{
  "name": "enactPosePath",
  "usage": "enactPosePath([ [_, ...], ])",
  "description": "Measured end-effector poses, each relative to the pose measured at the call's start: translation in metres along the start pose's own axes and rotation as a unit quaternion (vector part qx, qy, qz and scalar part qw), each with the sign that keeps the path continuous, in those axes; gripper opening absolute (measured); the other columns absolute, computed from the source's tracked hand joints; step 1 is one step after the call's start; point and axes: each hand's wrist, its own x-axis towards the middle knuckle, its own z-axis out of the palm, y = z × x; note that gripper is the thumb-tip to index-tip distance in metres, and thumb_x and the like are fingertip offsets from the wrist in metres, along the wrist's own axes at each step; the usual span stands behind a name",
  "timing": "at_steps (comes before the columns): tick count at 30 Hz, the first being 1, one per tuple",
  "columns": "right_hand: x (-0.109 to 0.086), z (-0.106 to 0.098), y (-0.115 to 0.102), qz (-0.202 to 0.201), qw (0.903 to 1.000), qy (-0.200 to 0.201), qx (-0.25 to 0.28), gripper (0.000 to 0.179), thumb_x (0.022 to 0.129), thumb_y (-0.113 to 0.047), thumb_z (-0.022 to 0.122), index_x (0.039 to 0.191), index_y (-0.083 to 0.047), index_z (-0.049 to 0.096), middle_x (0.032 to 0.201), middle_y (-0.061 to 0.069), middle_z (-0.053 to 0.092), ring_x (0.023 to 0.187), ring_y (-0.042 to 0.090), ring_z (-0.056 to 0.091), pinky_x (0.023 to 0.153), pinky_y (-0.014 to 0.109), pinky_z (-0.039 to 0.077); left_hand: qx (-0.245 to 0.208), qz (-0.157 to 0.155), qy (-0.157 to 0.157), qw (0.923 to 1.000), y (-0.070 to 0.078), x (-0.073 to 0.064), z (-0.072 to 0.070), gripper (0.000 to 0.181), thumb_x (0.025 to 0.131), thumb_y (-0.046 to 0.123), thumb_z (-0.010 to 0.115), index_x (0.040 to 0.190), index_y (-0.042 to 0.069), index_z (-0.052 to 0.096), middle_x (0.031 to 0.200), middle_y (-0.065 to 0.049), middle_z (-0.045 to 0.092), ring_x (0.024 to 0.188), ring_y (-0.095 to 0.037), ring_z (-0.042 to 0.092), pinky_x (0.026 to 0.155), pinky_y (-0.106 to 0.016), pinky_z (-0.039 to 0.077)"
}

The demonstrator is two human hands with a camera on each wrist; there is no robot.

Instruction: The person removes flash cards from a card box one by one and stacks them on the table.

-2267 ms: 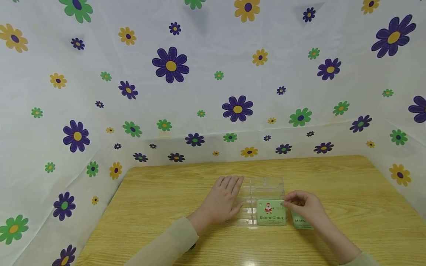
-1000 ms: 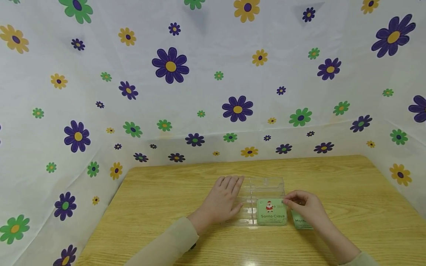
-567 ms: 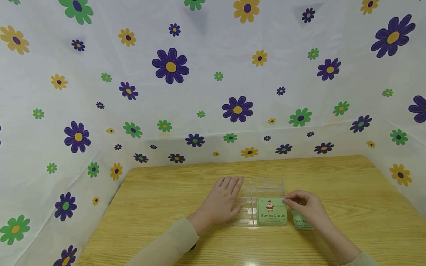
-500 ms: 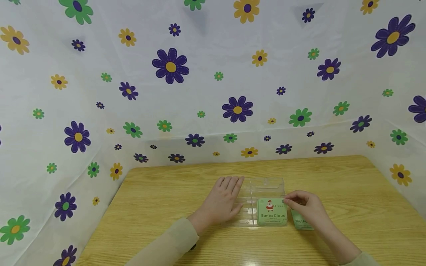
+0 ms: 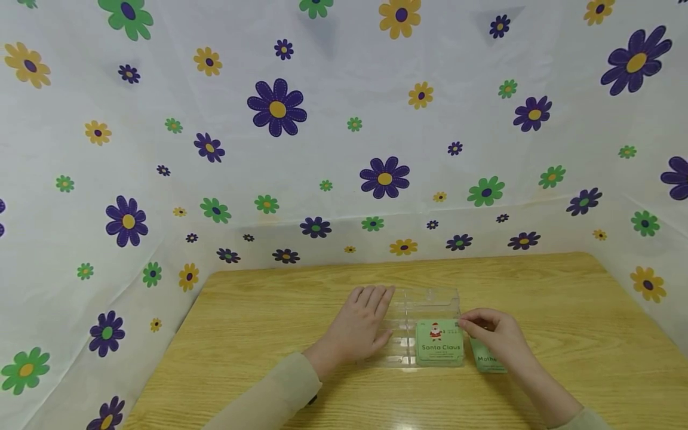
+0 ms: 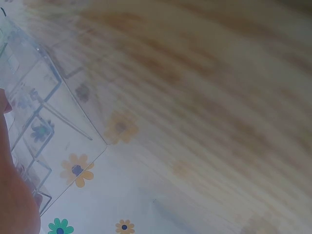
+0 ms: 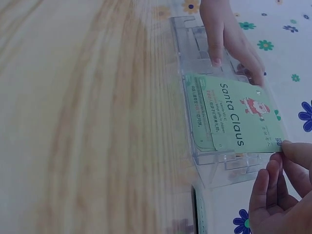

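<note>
My right hand [image 5: 497,334] pinches the top right corner of a green Santa Claus flash card [image 5: 439,340] between thumb and forefinger. In the right wrist view, that card [image 7: 239,114] is tilted up over another green card [image 7: 196,119], which lies in a front compartment of a clear plastic holder [image 5: 432,312]. My left hand [image 5: 357,325] rests on the left part of the holder with its fingers extended, covering some of its compartments. Under my right hand, partly hidden, is a green card [image 5: 486,359] whose visible print begins "Mothe".
The holder stands on a wood-grain table [image 5: 258,334]. White cloth [image 5: 333,149] printed with flowers hangs behind and along both sides. A dark-edged object [image 7: 197,209] lies by the holder in the right wrist view.
The Santa Claus card has shifted slightly upward in the head view, with more of the card's lower edge area showing beneath it. Both hands have stayed nearly in place.
</note>
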Motion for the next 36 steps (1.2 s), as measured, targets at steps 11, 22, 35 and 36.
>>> enactPosePath([
  [11,0.0004,-0.0003,-0.0031,0.003,1.0,0.003,0.007,0.027,0.101,-0.017,0.073,0.119,0.003,0.075,0.098,-0.008,0.074,0.084,0.002,0.062,0.075,0.023,0.056,0.005,-0.001,-0.004,1.0,0.0003,0.0009,0.001,0.085,0.105,0.059,0.047,0.167,0.006,0.024,0.156,-0.007,0.045,0.139,-0.023,0.046,0.119,-0.042,0.038],
  [22,-0.0021,-0.0032,-0.0089,-0.006,0.9998,0.01,0.017,0.03,0.102,-0.02,0.072,0.12,0.004,0.074,0.094,-0.007,0.07,0.083,0.005,0.06,0.066,0.024,0.053,0.008,0.0,-0.002,1.0,0.0005,-0.0001,0.0023,0.085,0.105,0.06,0.047,0.167,0.006,0.024,0.157,-0.007,0.045,0.139,-0.022,0.046,0.119,-0.042,0.038],
  [35,-0.0012,-0.0082,-0.0071,-0.003,0.9997,0.013,0.021,0.033,0.103,-0.017,0.07,0.126,0.007,0.071,0.098,-0.009,0.071,0.088,0.001,0.062,0.082,0.023,0.057,0.016,0.004,0.011,0.9998,-0.0001,-0.0011,0.0042,0.085,0.105,0.06,0.046,0.167,0.006,0.025,0.156,-0.007,0.046,0.138,-0.022,0.047,0.118,-0.042,0.039],
  [36,-0.0015,-0.0085,-0.0072,-0.002,0.9997,0.014,0.021,0.033,0.103,-0.017,0.07,0.126,0.007,0.071,0.097,-0.008,0.071,0.088,0.002,0.062,0.083,0.022,0.057,0.016,0.004,0.012,0.9998,-0.0002,-0.001,0.0046,0.085,0.105,0.06,0.046,0.167,0.006,0.025,0.156,-0.007,0.046,0.138,-0.022,0.047,0.118,-0.042,0.039],
])
